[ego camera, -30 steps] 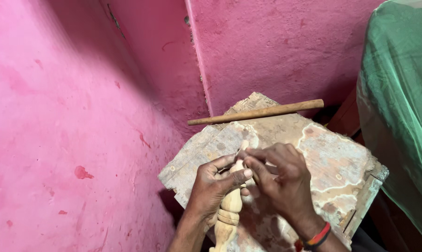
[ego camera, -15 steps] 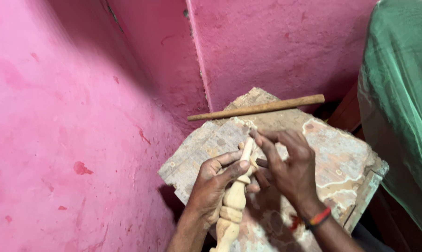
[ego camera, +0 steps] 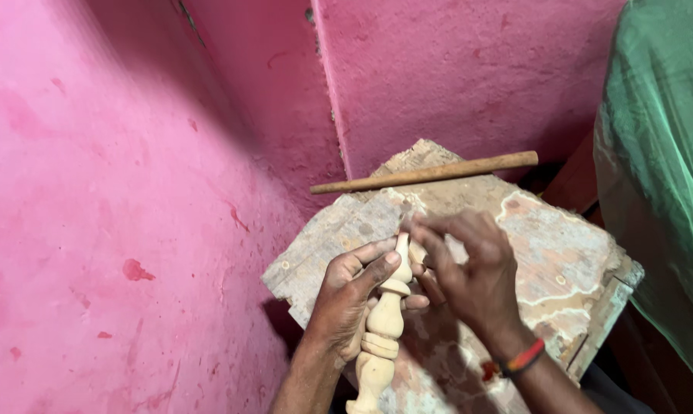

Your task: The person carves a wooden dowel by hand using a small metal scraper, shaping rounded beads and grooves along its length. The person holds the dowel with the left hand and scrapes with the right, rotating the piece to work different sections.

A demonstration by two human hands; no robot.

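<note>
My left hand [ego camera: 348, 300] grips a pale turned wooden spindle [ego camera: 382, 334] around its upper part, thumb pressed near the tip. The spindle points up and away from me, over a worn wooden block [ego camera: 561, 253]. My right hand [ego camera: 469, 272] is beside the spindle's top, its fingers pinched against the tip; what lies between them is blurred, possibly a small scrap of something pale. A red and orange band [ego camera: 521, 359] circles my right wrist.
A long brown wooden stick [ego camera: 427, 173] lies across the far edge of the block, against the pink wall [ego camera: 131, 192]. A green mesh cloth [ego camera: 657, 153] hangs at the right. The block's corner sits close to the wall's corner.
The spindle has risen and slid forward in my left hand, showing more of its length. My right hand's fingers have shifted up along the tip.
</note>
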